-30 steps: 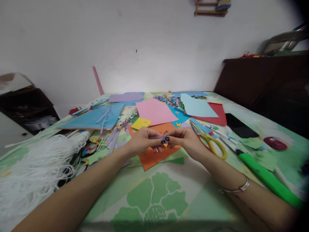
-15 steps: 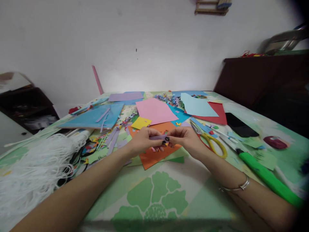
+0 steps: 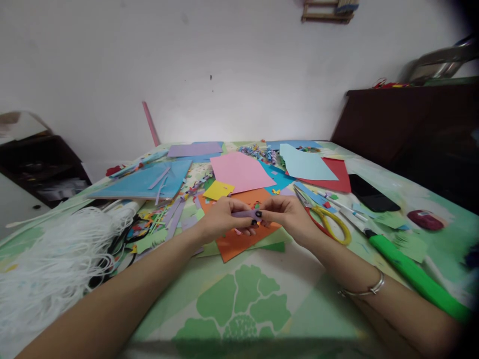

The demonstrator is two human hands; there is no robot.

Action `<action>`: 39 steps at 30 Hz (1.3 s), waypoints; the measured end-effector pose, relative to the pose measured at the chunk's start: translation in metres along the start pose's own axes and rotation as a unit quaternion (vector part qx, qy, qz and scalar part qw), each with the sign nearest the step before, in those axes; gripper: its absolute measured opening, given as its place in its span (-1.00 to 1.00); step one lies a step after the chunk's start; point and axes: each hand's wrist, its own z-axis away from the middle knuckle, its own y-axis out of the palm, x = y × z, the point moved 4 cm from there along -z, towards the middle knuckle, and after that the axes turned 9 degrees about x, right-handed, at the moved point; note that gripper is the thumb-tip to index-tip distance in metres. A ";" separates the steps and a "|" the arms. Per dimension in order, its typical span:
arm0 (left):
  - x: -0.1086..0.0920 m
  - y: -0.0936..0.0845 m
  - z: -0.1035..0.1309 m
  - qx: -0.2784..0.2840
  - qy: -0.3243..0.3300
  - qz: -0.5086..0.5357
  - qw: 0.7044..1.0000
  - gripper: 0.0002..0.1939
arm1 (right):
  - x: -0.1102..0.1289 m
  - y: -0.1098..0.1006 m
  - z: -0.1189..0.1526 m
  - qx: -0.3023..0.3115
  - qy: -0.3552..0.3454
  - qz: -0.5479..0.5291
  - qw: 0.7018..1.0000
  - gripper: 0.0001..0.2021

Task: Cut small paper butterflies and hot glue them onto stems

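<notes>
A small purple paper strip [image 3: 244, 214] is pinched between my two hands, above an orange sheet [image 3: 239, 247]. My left hand [image 3: 228, 217] grips its left part, and my right hand [image 3: 282, 215] has thumb and fingertips closed on its right end. The fingertips of both hands meet there. Behind them lie a pink sheet [image 3: 241, 172] and a yellow piece [image 3: 219, 190]. Yellow-handled scissors [image 3: 333, 224] rest just right of my right hand.
White string [image 3: 56, 269] is heaped at the left beside paper scraps. A blue folder [image 3: 149, 182] lies behind it. At the right are a black phone [image 3: 373, 193], a green tool [image 3: 411, 271] and a dark red object [image 3: 425, 220].
The fingertips have shifted slightly around the purple strip, with the left thumb a little lower. Both hands stay in nearly the same place.
</notes>
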 end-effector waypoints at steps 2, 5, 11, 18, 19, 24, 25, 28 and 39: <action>-0.001 -0.001 0.000 -0.006 0.003 -0.006 1.000 -0.80 | -0.001 0.000 0.000 -0.002 0.003 0.017 1.000 -0.83; -0.003 -0.002 0.000 -0.006 0.018 0.000 1.000 -0.75 | -0.001 0.001 -0.001 -0.001 0.014 0.029 0.999 -0.82; -0.004 -0.004 0.002 -0.003 0.060 0.005 0.998 -0.71 | 0.005 0.001 0.001 -0.002 0.010 0.019 1.000 -0.83; -0.003 -0.005 0.002 -0.013 0.066 0.015 0.998 -0.74 | 0.008 0.002 0.002 -0.007 0.002 -0.002 1.000 -0.88; -0.003 -0.005 0.002 -0.017 0.063 0.016 0.998 -0.74 | 0.008 0.002 0.002 -0.006 -0.001 -0.003 1.000 -0.88; -0.005 -0.003 0.002 -0.022 0.069 0.011 0.997 -0.75 | 0.009 0.002 0.002 0.000 -0.013 0.007 1.000 -0.90; -0.005 -0.003 0.002 -0.019 0.072 0.009 0.997 -0.74 | 0.009 0.002 0.002 -0.001 -0.012 0.016 1.000 -0.90; -0.006 -0.004 0.002 -0.046 0.081 -0.020 0.995 -0.74 | 0.006 0.004 0.002 -0.006 -0.001 0.043 0.999 -0.91; -0.016 0.003 0.006 -0.119 0.143 -0.215 0.959 -0.85 | 0.002 0.007 0.005 -0.015 -0.065 0.152 0.986 -0.81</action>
